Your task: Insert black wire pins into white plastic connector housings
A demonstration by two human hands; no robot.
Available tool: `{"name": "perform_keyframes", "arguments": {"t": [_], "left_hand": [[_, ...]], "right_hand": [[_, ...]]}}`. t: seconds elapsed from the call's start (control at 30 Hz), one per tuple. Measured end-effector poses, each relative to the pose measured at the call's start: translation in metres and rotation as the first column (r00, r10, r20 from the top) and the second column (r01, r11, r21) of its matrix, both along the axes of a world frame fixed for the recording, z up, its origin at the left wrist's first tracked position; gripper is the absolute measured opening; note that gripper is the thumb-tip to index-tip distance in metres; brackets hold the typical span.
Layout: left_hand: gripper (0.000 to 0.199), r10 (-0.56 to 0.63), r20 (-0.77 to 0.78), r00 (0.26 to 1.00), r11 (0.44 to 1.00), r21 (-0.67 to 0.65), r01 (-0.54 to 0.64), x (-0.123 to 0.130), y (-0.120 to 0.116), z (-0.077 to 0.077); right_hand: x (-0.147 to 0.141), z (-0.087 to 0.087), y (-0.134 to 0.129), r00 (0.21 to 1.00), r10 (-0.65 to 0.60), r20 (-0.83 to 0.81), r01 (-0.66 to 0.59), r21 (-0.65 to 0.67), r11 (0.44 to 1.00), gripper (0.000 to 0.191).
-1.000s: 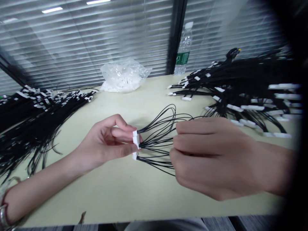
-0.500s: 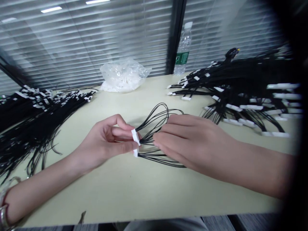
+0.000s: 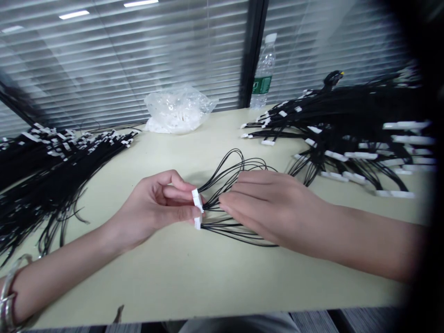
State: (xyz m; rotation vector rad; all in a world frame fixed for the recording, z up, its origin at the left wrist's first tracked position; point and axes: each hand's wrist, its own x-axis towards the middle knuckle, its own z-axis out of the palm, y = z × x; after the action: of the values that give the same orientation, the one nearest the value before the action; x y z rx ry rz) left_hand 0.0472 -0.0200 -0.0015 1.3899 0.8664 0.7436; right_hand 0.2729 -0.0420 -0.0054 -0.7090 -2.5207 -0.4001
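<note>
Over a pale worktop (image 3: 208, 282), the left hand (image 3: 147, 210) is clamping white wire connectors (image 3: 197, 200) in its grip, their long axis running near to far, with black wires (image 3: 222, 175) pointing rightward beneath the right hand (image 3: 274, 208), whose hidden grip cannot be told.

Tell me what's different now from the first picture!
The right hand moved left over the black wires, closer to the white plugs. I can't see whether its grip changed. The left hand still holds the plugs; the bottle and plastic bag stayed put.
</note>
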Motion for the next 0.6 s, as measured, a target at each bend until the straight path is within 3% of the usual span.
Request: {"name": "perform_keyframes", "arguments": {"t": [0.2, 0.4, 0.6], "left_hand": [[0.021, -0.006, -0.001, 1.000, 1.000, 0.008, 0.006, -0.0003, -0.0014, -0.0003], [0.021, -0.016, -0.022, 1.000, 1.000, 0.013, 0.016, -0.0014, -0.0012, -0.0013], [0.020, 0.001, -0.051, 0.999, 1.000, 0.003, 0.000, -0.0005, -0.0001, -0.0019]], "right_hand": [[-0.0008, -0.0003, 0.0018, 0.999, 0.033, -0.023, -0.034, -0.037, 0.999, 0.013], [-0.0045, 0.0020, 0.0005, 0.996, 0.050, -0.079, -0.066, -0.210, 0.976, 0.024], [-0.0077, 0.0013, -0.0008, 0.995, 0.077, -0.056, -0.089, -0.264, 0.960, 0.026]]}}
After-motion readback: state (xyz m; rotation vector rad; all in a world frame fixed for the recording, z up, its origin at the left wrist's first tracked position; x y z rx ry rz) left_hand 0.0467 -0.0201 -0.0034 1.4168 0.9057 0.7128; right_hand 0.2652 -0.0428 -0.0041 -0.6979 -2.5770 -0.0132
